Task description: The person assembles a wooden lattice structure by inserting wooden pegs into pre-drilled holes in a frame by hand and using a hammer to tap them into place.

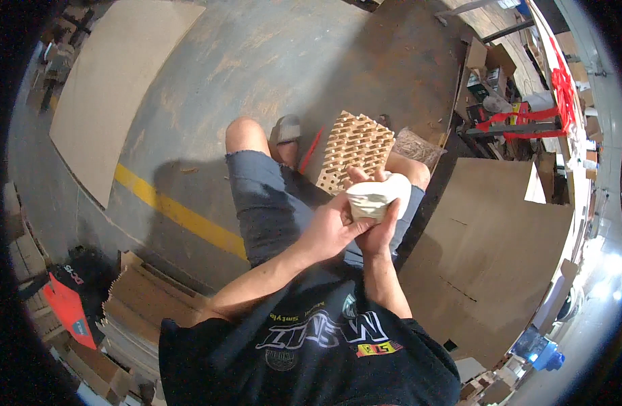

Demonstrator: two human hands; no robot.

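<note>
We grip the white wad (377, 196) in both hands — left hand (330, 230) clenched beside it, right hand (378, 233) beneath — just before the cardboard grid (355, 147).

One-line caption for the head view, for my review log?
Seated person's left hand and right hand grip a white cup above a cardboard divider grid.

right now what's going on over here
A seated person holds a white, crumpled cloth-like bundle in both hands above their lap. The left hand wraps it from the side, and the right hand supports it from below. A tan cardboard grid of interlocking dividers leans by their knees on the concrete floor. Flat brown cardboard sheets lie on their right.
</note>
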